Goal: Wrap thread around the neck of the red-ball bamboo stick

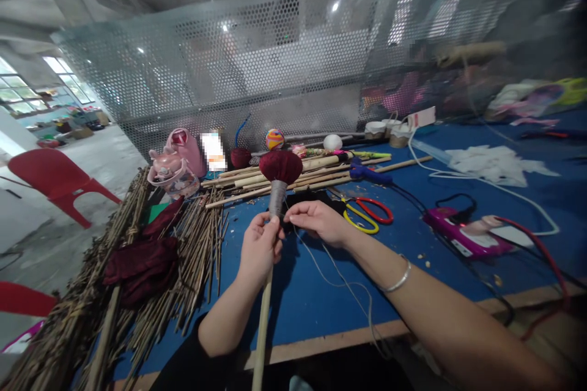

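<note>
My left hand point(260, 250) is closed round a long pale wooden stick point(262, 330) held upright over the blue table point(312, 299). The stick's top carries a dark red velvet ball point(280, 166) with grey thread wound below it point(277, 198). My right hand point(316, 220), a silver bangle on its wrist, pinches a thin grey thread point(339, 281) just beside the wound part; the thread trails loosely down across the table toward me.
Bundles of thin twigs point(137, 281) with dark red cloth point(142, 263) lie at left. Long sticks point(293, 174), scissors with red and yellow handles point(367, 214), a pink phone point(463, 235) with cables, white scraps point(490, 162), a pink container point(177, 165) and a red chair point(55, 180) surround the work spot.
</note>
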